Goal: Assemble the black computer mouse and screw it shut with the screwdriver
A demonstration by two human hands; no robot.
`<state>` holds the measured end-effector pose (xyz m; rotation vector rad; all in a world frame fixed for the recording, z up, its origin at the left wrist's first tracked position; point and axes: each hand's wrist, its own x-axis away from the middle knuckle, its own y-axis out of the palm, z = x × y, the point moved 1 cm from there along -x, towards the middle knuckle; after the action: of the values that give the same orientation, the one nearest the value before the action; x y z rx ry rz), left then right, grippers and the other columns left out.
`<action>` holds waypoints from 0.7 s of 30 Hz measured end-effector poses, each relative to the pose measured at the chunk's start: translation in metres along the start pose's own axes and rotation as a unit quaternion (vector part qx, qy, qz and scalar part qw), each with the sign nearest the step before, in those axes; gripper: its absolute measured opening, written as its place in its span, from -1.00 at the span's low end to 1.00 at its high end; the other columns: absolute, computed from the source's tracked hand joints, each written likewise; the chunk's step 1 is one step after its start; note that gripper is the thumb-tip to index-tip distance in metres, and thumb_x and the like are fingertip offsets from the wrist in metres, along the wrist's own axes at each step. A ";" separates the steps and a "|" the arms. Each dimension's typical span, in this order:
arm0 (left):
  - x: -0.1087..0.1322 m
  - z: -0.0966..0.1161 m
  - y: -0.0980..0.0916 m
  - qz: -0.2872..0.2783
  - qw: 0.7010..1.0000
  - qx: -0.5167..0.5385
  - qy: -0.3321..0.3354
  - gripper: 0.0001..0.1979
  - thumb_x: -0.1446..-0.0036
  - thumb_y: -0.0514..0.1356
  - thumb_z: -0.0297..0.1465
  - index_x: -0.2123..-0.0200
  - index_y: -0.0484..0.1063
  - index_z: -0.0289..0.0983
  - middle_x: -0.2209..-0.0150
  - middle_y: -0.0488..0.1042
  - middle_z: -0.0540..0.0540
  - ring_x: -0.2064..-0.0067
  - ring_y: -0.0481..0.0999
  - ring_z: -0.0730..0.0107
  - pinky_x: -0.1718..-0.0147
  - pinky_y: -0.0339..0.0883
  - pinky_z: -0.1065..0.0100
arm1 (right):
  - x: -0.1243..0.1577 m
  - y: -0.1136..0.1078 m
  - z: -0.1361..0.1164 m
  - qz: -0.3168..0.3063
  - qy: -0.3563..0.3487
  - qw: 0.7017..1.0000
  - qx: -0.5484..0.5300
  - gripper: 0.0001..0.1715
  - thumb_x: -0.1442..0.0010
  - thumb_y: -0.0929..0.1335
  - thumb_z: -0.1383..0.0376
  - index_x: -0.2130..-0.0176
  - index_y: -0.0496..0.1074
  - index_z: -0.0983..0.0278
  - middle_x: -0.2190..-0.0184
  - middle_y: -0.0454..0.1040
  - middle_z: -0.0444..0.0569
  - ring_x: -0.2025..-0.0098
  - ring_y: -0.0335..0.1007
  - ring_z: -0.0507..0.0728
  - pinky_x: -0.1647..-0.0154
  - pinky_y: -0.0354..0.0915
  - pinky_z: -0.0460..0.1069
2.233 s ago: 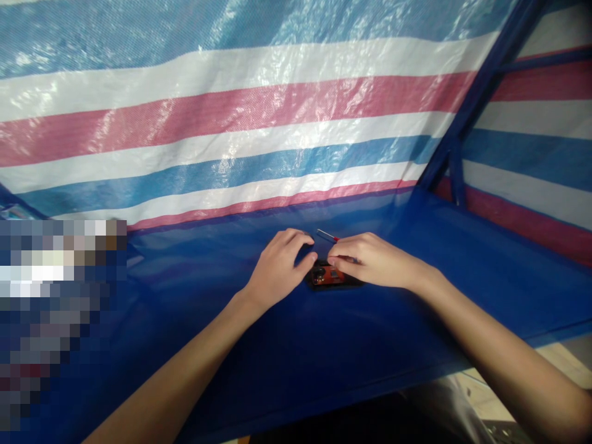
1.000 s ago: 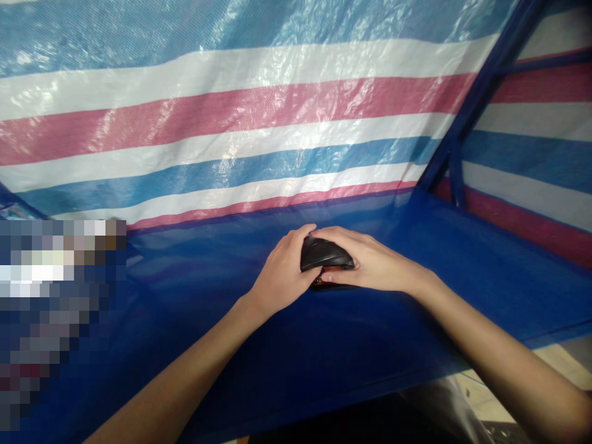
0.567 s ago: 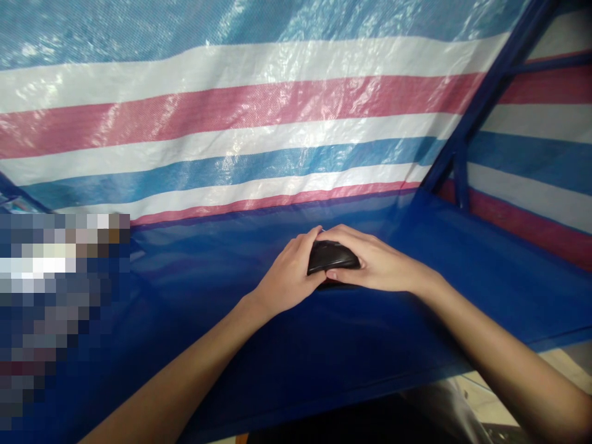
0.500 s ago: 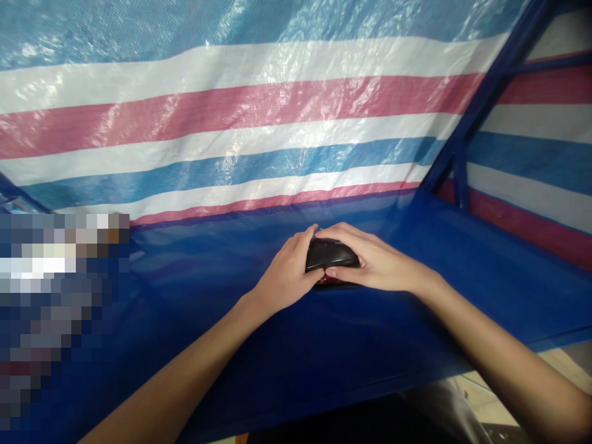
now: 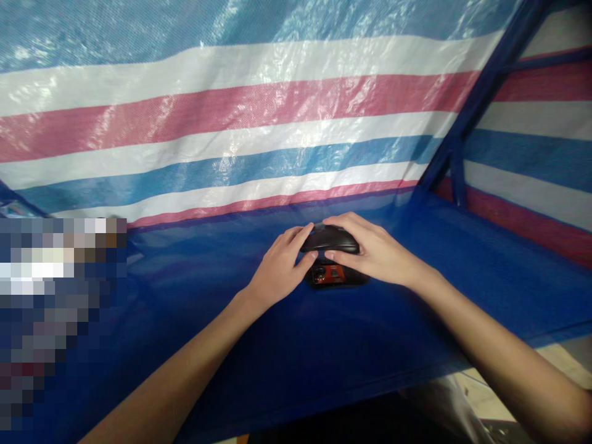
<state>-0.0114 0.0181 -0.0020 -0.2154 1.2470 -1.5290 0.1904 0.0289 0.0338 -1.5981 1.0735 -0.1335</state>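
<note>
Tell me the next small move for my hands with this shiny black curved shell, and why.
Perhaps ease the shiny, black, curved, plastic-looking shell toward you, over the black base with the orange-red board. Your left hand and right hand hold the shell's opposite ends, and a gap shows between it and the base, leaving the board in view.

Looks like a makeshift booth: walled in striped tarp (image 5: 259,108), braced by a blue frame (image 5: 467,117), furnished with a table (image 5: 277,364).
</note>
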 end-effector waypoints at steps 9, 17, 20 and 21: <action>0.003 0.010 -0.003 0.034 0.996 -0.062 0.048 -0.67 -0.23 0.04 -0.31 -0.04 0.27 -0.27 -0.05 0.38 -0.16 -0.08 0.35 0.23 -0.08 0.22 0.16 | 0.000 0.000 0.001 -0.016 0.023 0.999 0.018 -0.56 -0.13 0.35 0.14 0.00 0.30 0.18 0.10 0.41 -0.01 0.13 0.42 0.17 0.09 0.33 0.07; 0.001 0.013 -0.008 0.036 0.998 -0.031 0.033 -0.74 -0.19 0.11 -0.26 0.08 0.29 -0.22 0.05 0.44 -0.09 0.02 0.41 0.26 0.00 0.27 0.18 | 0.000 -0.003 0.003 -0.007 -0.015 0.999 -0.027 -0.54 -0.12 0.37 0.12 0.01 0.31 0.22 0.12 0.41 0.00 0.11 0.39 0.14 0.11 0.32 0.01; 0.001 0.013 -0.010 0.040 0.999 -0.013 0.022 -0.73 -0.17 0.12 -0.22 0.11 0.28 -0.22 0.05 0.44 -0.10 0.03 0.42 0.26 0.01 0.28 0.19 | 0.001 -0.005 0.002 0.001 -0.025 0.999 -0.034 -0.55 -0.12 0.37 0.12 0.02 0.32 0.23 0.13 0.42 0.01 0.12 0.39 0.14 0.13 0.32 -0.01; 0.001 0.013 -0.010 0.040 0.999 -0.009 0.017 -0.72 -0.17 0.12 -0.21 0.11 0.28 -0.22 0.05 0.43 -0.11 0.03 0.42 0.27 0.01 0.28 0.19 | 0.001 -0.006 0.002 0.004 -0.027 0.999 -0.035 -0.54 -0.12 0.37 0.12 0.02 0.32 0.23 0.13 0.42 0.01 0.12 0.39 0.14 0.13 0.32 -0.01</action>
<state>-0.0087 0.0088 0.0106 -0.1492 1.2821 -1.4581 0.1952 0.0294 0.0379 -1.6518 1.0517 -0.0476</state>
